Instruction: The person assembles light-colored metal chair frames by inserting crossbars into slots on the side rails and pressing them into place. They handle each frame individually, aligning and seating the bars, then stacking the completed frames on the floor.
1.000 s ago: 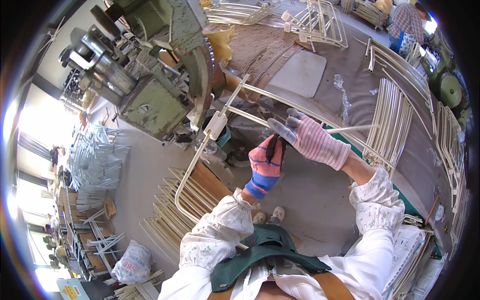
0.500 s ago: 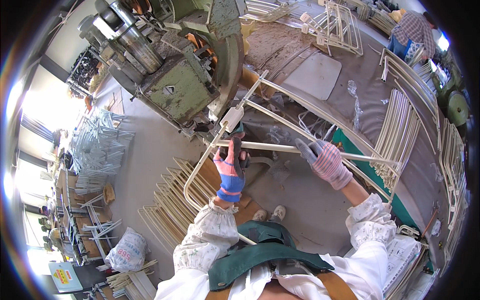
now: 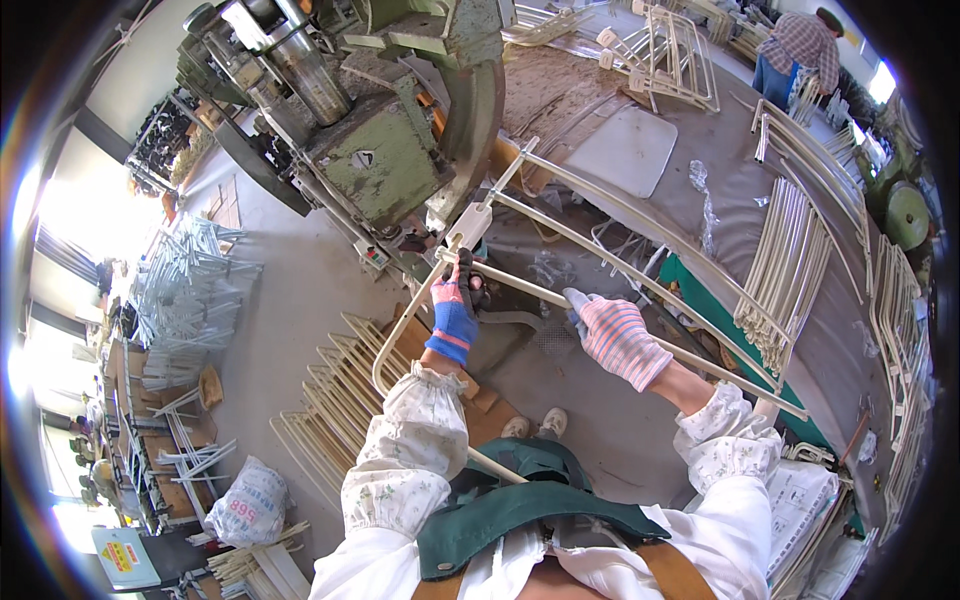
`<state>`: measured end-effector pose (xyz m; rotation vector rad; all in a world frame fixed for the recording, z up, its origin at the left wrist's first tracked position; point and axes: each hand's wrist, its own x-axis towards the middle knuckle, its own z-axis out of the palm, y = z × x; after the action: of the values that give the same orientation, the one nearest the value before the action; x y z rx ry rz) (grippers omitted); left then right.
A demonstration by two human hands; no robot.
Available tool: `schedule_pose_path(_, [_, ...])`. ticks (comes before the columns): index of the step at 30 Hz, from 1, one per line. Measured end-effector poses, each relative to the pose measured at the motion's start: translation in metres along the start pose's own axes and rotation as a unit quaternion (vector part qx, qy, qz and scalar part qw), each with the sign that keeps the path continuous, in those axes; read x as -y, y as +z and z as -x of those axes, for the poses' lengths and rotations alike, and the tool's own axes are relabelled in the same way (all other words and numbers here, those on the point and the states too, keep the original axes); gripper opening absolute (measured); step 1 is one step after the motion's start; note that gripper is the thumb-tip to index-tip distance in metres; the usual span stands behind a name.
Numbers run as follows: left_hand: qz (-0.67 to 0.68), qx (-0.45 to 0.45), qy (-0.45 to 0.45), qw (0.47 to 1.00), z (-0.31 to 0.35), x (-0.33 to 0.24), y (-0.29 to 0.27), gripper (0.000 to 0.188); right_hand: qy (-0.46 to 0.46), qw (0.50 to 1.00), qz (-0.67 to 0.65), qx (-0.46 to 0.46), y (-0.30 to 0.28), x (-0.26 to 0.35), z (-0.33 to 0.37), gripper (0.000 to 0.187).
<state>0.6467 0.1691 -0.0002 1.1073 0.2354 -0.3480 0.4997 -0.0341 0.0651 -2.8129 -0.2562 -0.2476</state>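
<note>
A cream metal tube (image 3: 523,286) slants down to the right in front of me, its far right end sticking out free. My right hand (image 3: 618,338), in a pink and grey striped glove, is wrapped around its middle. Close to the tube's left end, my left hand (image 3: 456,310) is closed in a blue and pink glove with dark fingers. A white bracket (image 3: 468,226) sits just above that hand, on a bent cream tube frame (image 3: 397,328). The frame's long bars run off to the right behind the held tube. Part of the left fingers' grip is hidden.
A green press machine (image 3: 390,175) stands ahead on the left. Stacked bent tubes (image 3: 335,400) lie on the floor at left. On the right, a brown-covered table (image 3: 690,130) carries bundled tubes (image 3: 785,270). A person (image 3: 800,50) bends at the far right. A white sack (image 3: 250,500) stands lower left.
The tube's right end has swung down toward me, away from the frame's end. My left hand has risen nearer the bracket; my right hand has shifted slightly left. The view has turned a little.
</note>
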Motion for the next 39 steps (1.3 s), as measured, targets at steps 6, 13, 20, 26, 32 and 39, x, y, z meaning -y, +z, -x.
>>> schedule_pose_path(6, [0.01,-0.009,0.006,1.0,-0.028,0.02,-0.02,0.027,0.044,0.997,-0.036,0.048,0.009,0.013,0.002,0.037])
schedule_pose_path(13, [-0.141,0.081,-0.062,0.985,-0.018,0.017,-0.01,0.027,0.196,0.972,-0.001,0.127,0.015,-0.025,0.108,0.028])
schedule_pose_path(20, [-0.152,0.163,-0.181,0.958,0.014,0.023,0.006,0.021,0.468,0.82,-0.036,-0.328,-0.036,-0.104,0.297,0.02])
schedule_pose_path(26, [-0.253,0.281,-0.045,0.925,0.017,0.024,0.003,0.012,0.61,0.6,-0.416,-0.308,0.007,-0.108,0.382,0.049])
schedule_pose_path(32, [-0.169,0.259,-0.164,0.937,0.014,0.02,0.001,0.006,0.584,0.495,-0.498,-0.408,0.024,-0.089,0.393,0.062])
schedule_pose_path(39, [-0.132,0.244,-0.23,0.933,-0.004,0.022,-0.005,0.005,0.54,0.769,0.05,-0.338,0.041,-0.109,0.392,0.033])
